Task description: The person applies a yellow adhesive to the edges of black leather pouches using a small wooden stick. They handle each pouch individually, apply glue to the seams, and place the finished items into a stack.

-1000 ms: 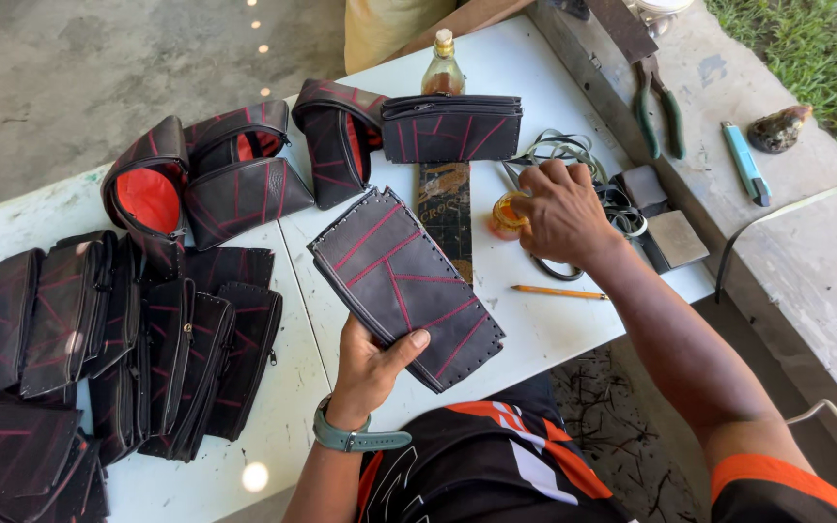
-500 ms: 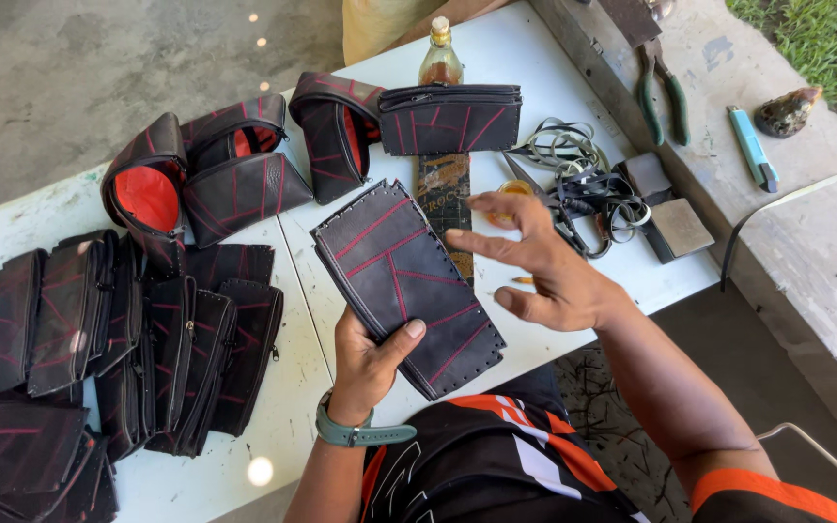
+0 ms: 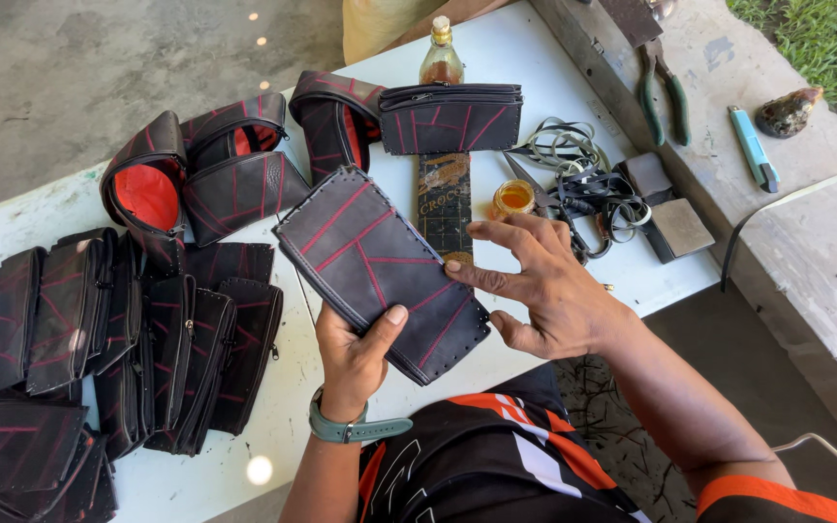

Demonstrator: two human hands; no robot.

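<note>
The black pouch with red stitching [image 3: 380,269] is held flat above the white counter [image 3: 573,58]; the left hand [image 3: 356,353] grips its lower edge, thumb clamped on top; the right hand [image 3: 544,281] lies loose, fingers [image 3: 481,279] resting on its right edge. This looks like a check of the punched border; a steady grip seems called for. Just beyond lie a dark ruler [image 3: 444,199], a small amber jar [image 3: 514,197], scissors with tangled straps [image 3: 583,179]; finished pouches [image 3: 128,329] crowd the left.
</note>
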